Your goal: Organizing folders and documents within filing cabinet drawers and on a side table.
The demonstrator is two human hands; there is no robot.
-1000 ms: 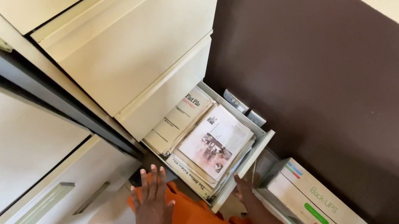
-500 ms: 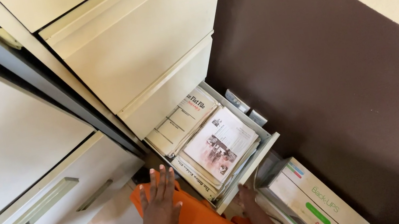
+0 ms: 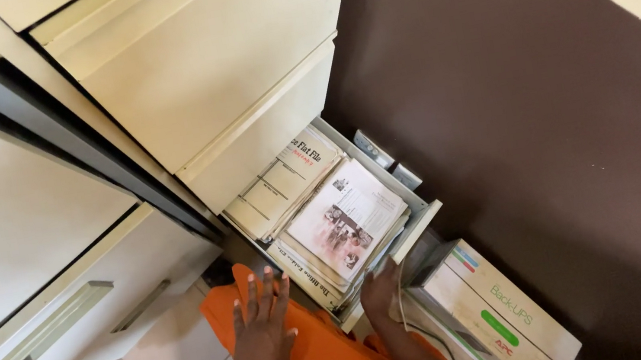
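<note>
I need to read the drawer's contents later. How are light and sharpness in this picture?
Head view: even, soft light, no glare; the papers in the open bottom drawer look sharp. Left hand and right hand are slightly soft. Cabinet lines splay from wide-angle distortion.

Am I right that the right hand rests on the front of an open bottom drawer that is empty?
Not quite: the head view shows the open drawer is full of papers and booklets. The right hand does rest on its front edge.
</note>
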